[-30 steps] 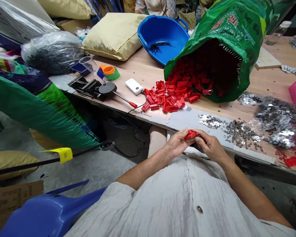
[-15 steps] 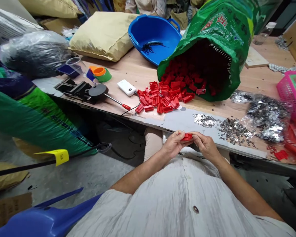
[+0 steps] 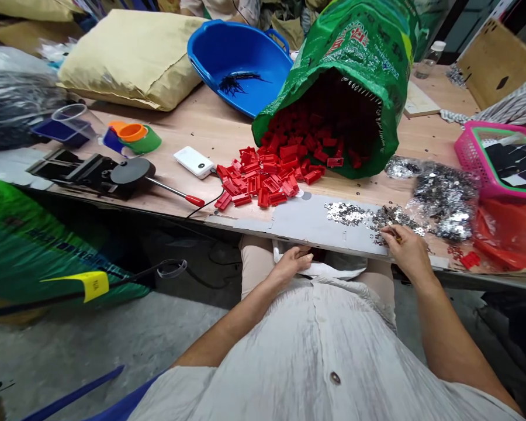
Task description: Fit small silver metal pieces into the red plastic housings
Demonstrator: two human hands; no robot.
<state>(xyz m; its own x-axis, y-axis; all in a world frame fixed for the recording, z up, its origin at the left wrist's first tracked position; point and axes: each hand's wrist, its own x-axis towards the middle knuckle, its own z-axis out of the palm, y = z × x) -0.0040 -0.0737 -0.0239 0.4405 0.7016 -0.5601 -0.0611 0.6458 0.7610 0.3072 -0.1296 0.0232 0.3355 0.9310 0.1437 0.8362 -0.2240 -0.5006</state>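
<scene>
My left hand [image 3: 293, 261] is low over my lap, under the table's front edge, with its fingers curled together. Whatever they hold, if anything, is hidden. A dark red patch shows just beyond the fingertips, by a white cloth or bag [image 3: 333, 270] on my lap. On the right, my right hand [image 3: 407, 252] pinches thumb and finger at the near side of a pile of small dark metal pieces [image 3: 392, 217]; what is in the pinch is too small to name. Shinier metal pieces [image 3: 345, 214] lie left of it. Red plastic parts [image 3: 263, 178] spill from a green sack [image 3: 333, 52].
A hand press [image 3: 100, 175] with a red-tipped lever stands at left, near a white power bank [image 3: 194, 162]. Behind are a blue basin [image 3: 263, 64] and a stuffed paper sack [image 3: 131, 58]. At right lie a bag of metal pieces [image 3: 445, 196] and a pink basket [image 3: 469, 155].
My hands have parted from around the red plastic part. The left has dropped toward my lap; the right has gone right to the metal pieces. The view has turned right.
</scene>
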